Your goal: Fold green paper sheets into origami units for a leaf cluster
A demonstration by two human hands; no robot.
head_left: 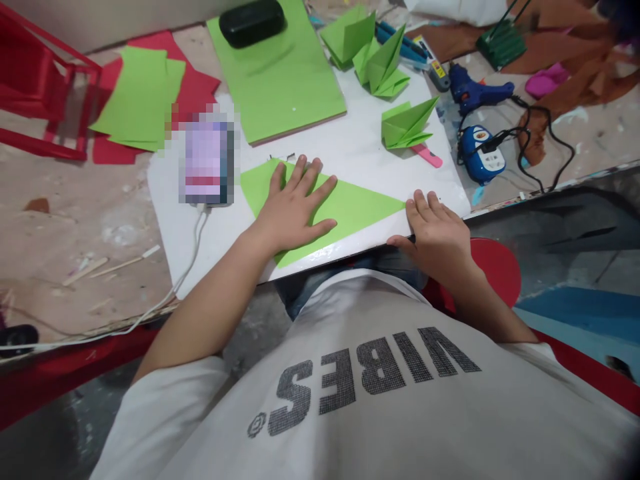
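A light green sheet of paper [350,208], pointed at its right end, lies on a white board [200,257] in front of me. My left hand [295,207] rests flat on its left part with the fingers spread. At the paper's right tip is my right hand [435,227], fingers stretched out and close together, thumb apart at the board's front edge. Whether the right fingertips press on the tip or just touch beside it, I cannot tell. Several folded green paper pieces [407,125] stand on the board at the back right.
A phone [207,163] on a white cable [193,257] lies to the left. Behind are a green pad [285,87] with a black case [253,23], and green paper sheets [135,93] over red ones. At right sit a blue glue gun [477,90] and a blue-white socket adapter [483,155].
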